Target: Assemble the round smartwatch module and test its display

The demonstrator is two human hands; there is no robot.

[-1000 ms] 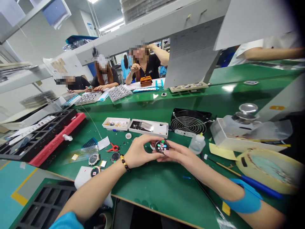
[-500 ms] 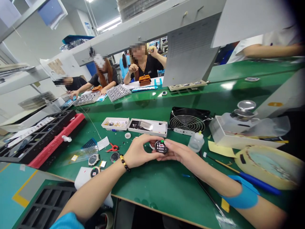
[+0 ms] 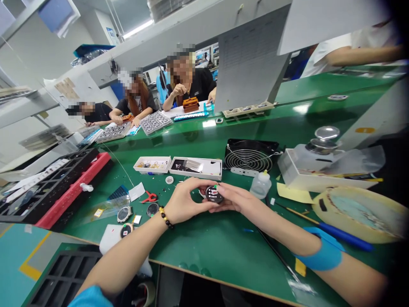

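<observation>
Between my hands, above the green bench, is a round black watch face with a small green tab at its top edge and lit marks on its front. My left hand grips its left side between thumb and fingers. On the other side, my right hand holds it with the fingertips at the rim. Left of my left wrist lie another round watch face, a watch in a light case and one with a green tab. Red clippers rest behind them.
Two white trays of small parts and a fan with a wire guard stand behind my hands. At right are a dropper bottle, a white bin and a blue-handled tool. Co-workers sit across the bench.
My hands keep hold of the watch face, which has tilted slightly. Across the bench, a co-worker's raised hand has come down to the table. The view has shifted a little.
</observation>
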